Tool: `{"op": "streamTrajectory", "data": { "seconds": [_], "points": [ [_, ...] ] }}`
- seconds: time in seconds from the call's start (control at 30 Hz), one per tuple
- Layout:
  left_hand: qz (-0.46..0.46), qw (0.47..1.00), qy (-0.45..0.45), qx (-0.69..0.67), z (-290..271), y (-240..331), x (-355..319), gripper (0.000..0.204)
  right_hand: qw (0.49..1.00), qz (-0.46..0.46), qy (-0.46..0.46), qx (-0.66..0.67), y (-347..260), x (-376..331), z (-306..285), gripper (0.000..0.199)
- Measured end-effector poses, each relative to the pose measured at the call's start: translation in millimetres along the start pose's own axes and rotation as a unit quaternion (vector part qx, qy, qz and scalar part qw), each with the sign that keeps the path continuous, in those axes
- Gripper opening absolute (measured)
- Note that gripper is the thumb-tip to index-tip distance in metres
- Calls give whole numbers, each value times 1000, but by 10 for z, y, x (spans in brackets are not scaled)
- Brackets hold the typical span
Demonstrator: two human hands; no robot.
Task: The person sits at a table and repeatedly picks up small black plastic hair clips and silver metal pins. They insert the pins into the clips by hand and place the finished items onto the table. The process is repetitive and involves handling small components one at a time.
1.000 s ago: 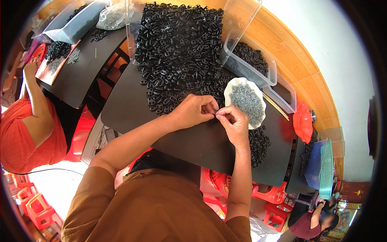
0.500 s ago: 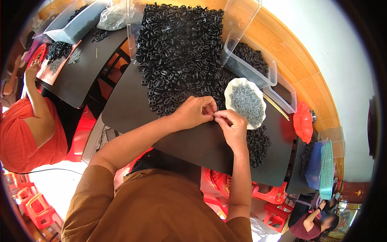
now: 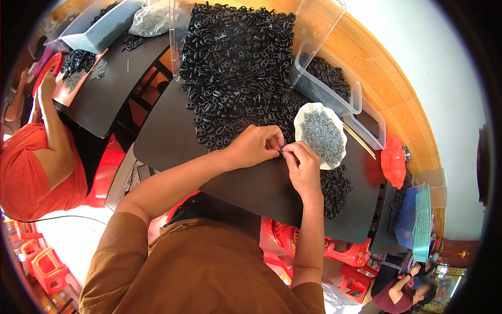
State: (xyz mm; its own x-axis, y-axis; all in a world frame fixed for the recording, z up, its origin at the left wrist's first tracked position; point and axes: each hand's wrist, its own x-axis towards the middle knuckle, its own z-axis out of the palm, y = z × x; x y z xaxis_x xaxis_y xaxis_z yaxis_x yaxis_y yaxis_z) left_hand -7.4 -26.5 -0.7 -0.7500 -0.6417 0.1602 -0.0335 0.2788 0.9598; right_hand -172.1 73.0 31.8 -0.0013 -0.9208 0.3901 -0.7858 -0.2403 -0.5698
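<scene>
My left hand (image 3: pixel 254 143) and my right hand (image 3: pixel 303 165) meet fingertip to fingertip above the dark table (image 3: pixel 251 187). Between the pinched fingers shows a small dark piece (image 3: pixel 282 152), mostly hidden, in the left fingertips. What the right fingertips pinch is too small to make out. Just beyond my hands spreads a big heap of black plastic pieces with two holes (image 3: pixel 238 68). Beside my right hand stands a white scalloped bowl (image 3: pixel 298 124) full of tiny greyish, see-through parts (image 3: pixel 322 137). A smaller pile of black pieces (image 3: pixel 335 194) lies to the right of my right wrist.
Clear plastic bins (image 3: pixel 334 102) with black pieces line the back right, with wooden sticks (image 3: pixel 360 140) near them. A red scalloped dish (image 3: pixel 393 161) stands farther right. At left, a person in red (image 3: pixel 44 167) sits at another table (image 3: pixel 112 89). Red stools (image 3: pixel 50 269) stand below.
My right fingertips have drawn slightly away from the left ones, so more of the dark piece shows. The person at left has shifted an arm.
</scene>
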Motion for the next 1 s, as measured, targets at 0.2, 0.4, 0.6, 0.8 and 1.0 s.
{"op": "streamTrajectory", "data": {
  "seconds": [0.2,0.4,0.6,0.8,1.0],
  "points": [
    [1,1000,15,12,21,45,-24,18,990,94,8,105,-26,-88,18,14],
    [10,1000,16,2,23,87,-48,14,973,145,43,172,95,-188,151,24],
    [167,931,103,306,-312,10,134,14,987,117,25,108,58,-205,185,25],
    [161,888,81,422,-348,-33,369,20,995,57,14,80,55,-191,263,26],
    [161,893,42,417,-419,-7,435,20,994,65,18,80,52,-185,254,27]
  ]
}}
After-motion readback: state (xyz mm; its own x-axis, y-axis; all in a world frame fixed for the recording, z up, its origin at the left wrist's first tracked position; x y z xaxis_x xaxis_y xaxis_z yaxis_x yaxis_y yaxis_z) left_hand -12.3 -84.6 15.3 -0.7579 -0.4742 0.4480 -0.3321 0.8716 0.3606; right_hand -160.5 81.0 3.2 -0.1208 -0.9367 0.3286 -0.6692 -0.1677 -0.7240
